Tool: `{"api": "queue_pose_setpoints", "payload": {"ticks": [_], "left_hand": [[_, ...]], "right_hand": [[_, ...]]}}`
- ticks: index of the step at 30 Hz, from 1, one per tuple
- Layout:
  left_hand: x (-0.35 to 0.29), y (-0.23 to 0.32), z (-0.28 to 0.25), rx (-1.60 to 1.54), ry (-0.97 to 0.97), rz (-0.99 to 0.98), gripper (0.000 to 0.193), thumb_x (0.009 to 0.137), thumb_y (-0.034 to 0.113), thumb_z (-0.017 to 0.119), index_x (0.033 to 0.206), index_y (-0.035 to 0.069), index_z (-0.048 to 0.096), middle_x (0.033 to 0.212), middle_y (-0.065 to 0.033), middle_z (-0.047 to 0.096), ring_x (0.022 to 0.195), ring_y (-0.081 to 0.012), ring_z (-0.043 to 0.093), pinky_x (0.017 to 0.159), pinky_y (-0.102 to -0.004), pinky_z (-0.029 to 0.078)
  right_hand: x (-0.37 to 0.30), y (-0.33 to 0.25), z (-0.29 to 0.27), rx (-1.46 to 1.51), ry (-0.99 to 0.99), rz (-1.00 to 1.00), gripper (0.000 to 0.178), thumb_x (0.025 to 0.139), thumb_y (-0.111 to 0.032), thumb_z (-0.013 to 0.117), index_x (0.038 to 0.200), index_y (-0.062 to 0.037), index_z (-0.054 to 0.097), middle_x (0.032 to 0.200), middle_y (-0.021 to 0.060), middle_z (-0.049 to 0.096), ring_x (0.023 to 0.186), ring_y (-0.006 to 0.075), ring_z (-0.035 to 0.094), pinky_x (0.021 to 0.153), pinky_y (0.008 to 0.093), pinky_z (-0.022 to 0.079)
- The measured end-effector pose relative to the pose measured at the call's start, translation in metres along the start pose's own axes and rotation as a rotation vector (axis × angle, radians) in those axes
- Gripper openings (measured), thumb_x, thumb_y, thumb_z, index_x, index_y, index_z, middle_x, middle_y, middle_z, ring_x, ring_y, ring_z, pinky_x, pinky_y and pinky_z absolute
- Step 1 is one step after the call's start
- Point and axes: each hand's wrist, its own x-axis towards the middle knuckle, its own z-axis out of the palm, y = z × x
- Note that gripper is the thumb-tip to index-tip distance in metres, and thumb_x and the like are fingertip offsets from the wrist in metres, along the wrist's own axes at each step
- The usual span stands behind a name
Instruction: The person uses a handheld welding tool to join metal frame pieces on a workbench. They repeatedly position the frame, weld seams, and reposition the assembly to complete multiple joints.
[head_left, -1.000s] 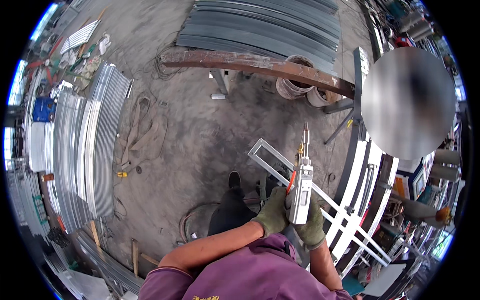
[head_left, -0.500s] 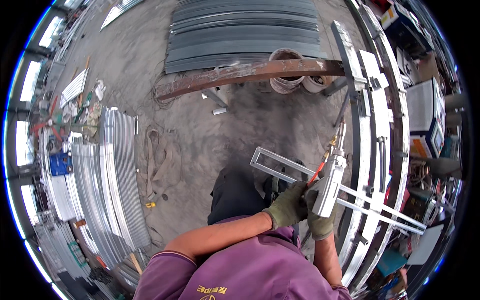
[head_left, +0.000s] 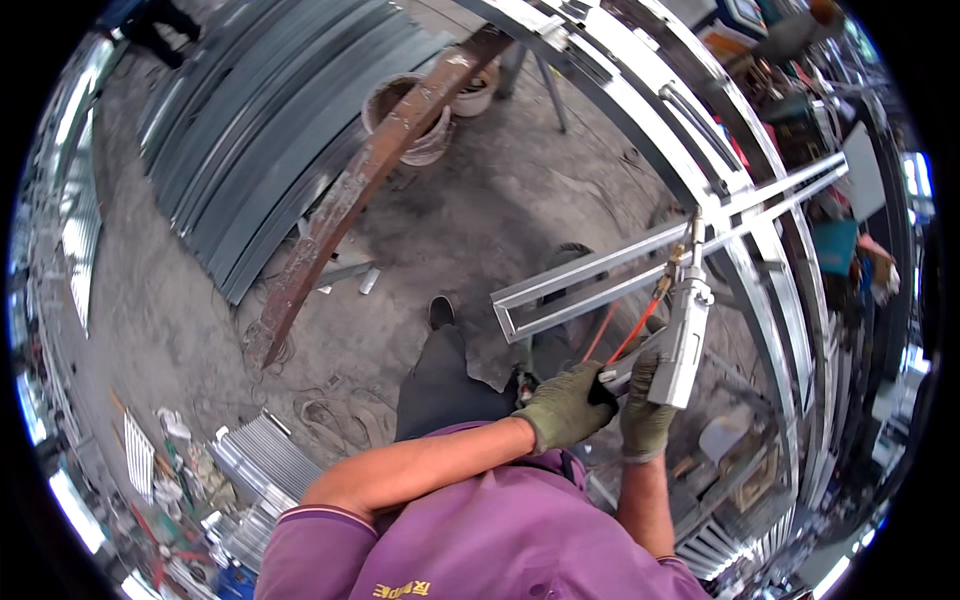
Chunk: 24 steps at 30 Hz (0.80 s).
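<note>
In my gloved right hand (head_left: 647, 412) is a silver air tool (head_left: 683, 345), its boxy body angled up and away from me. A brass fitting and an orange hose (head_left: 640, 330) run along its left side. My gloved left hand (head_left: 567, 407) is closed around a dark part at the tool's lower left; the fingers are partly hidden. Just beyond the tool, a long narrow silver metal frame (head_left: 590, 270) slants from near my legs up to the right, lying across the rails. The tool's nose overlaps this frame in view; I cannot tell whether they touch.
Long metal rails (head_left: 745, 235) curve along my right. A rusty brown beam (head_left: 365, 180) crosses ahead, near a dirty bucket (head_left: 430, 140). Grey corrugated sheets (head_left: 270, 130) are stacked beyond it. More ribbed metal (head_left: 265, 455) lies at lower left. Another person's legs (head_left: 160, 30) show at far upper left.
My view has turned to the right, so the beam and sheets have swung leftward. The frame's far end now points up to the right. Both hands still hold the tool.
</note>
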Motion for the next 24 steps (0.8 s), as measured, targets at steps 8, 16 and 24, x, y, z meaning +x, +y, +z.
{"api": "queue_pose_setpoints", "payload": {"ticks": [8,16,24], "left_hand": [[-0.078,-0.049,0.005,0.046,-0.273,-0.066,0.055,0.095,0.032,0.077,0.136,0.002,0.057,0.124,-0.0270,0.075,0.120,-0.0440,0.071,0.099,-0.0492,0.057],[-0.142,-0.143,0.037,-0.047,-0.284,-0.175,0.062,0.096,0.031,0.082,0.140,-0.003,0.055,0.119,-0.0166,0.076,0.112,-0.0224,0.073,0.098,-0.0372,0.057],[-0.170,-0.127,0.031,0.091,-0.421,-0.192,0.069,0.097,0.038,0.080,0.143,-0.006,0.054,0.121,-0.0202,0.075,0.109,-0.0266,0.073,0.098,-0.0395,0.056]], "right_hand": [[-0.119,-0.018,0.029,0.033,0.062,0.113,0.039,0.112,-0.020,0.068,0.143,0.0013,0.061,0.129,0.0098,0.069,0.113,0.0196,0.066,0.097,0.0358,0.056],[-0.186,-0.015,0.073,0.114,0.156,0.088,0.016,0.102,-0.010,0.074,0.117,-0.0034,0.075,0.085,0.0089,0.071,0.071,0.0222,0.069,0.064,0.0369,0.056],[-0.218,-0.037,0.076,0.257,0.250,0.438,0.025,0.104,-0.019,0.077,0.121,-0.0008,0.073,0.096,0.0092,0.073,0.076,0.0226,0.066,0.067,0.0389,0.055]]}}
